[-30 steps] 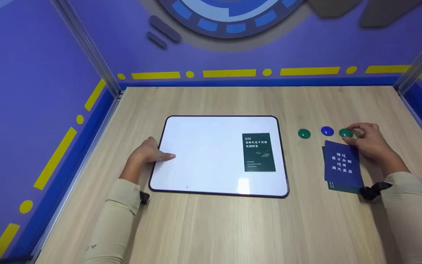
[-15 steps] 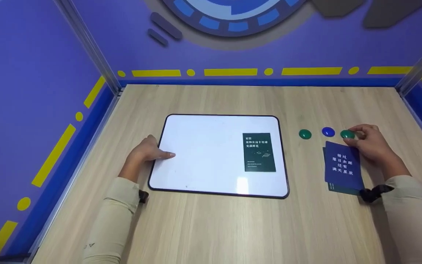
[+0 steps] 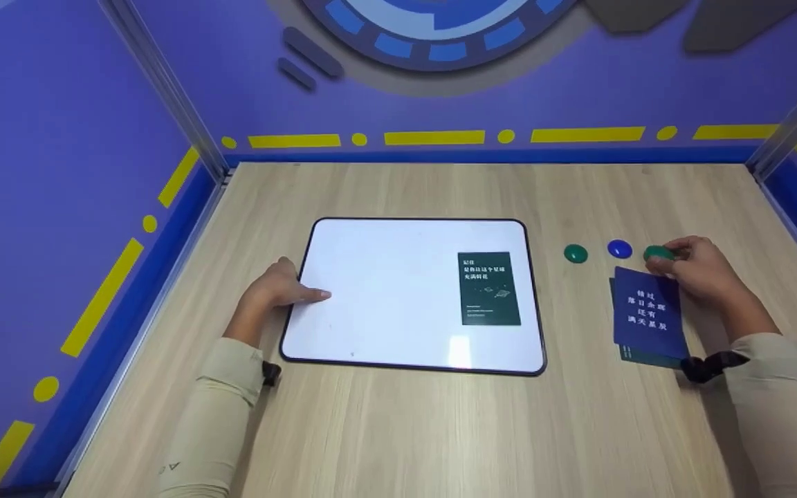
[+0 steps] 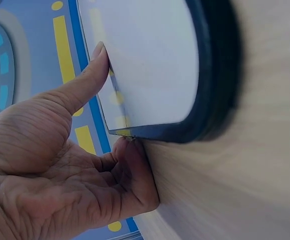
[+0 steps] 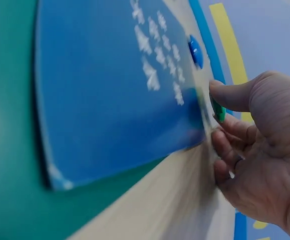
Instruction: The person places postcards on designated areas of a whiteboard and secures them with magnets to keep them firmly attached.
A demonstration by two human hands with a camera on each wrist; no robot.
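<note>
My left hand (image 3: 277, 287) grips the left edge of a white board (image 3: 385, 297) with a dark rim, thumb on its face and fingers curled at the edge, as the left wrist view shows. A dark green card (image 3: 488, 301) with white writing lies on the board's right part. My right hand (image 3: 704, 273) pinches a green round magnet (image 3: 657, 251) between thumb and fingers. Just below that hand, a blue card (image 3: 647, 321) overlaps another green card (image 3: 647, 355) on the table.
A blue round magnet (image 3: 620, 249) and a second green one (image 3: 575, 253) lie in a row left of the right hand. Purple-blue panels (image 3: 440, 104) enclose the wooden table (image 3: 398, 429) at the back and sides.
My right thumb has come further over the green magnet, which has shifted slightly right. The left hand and the board keep their places.
</note>
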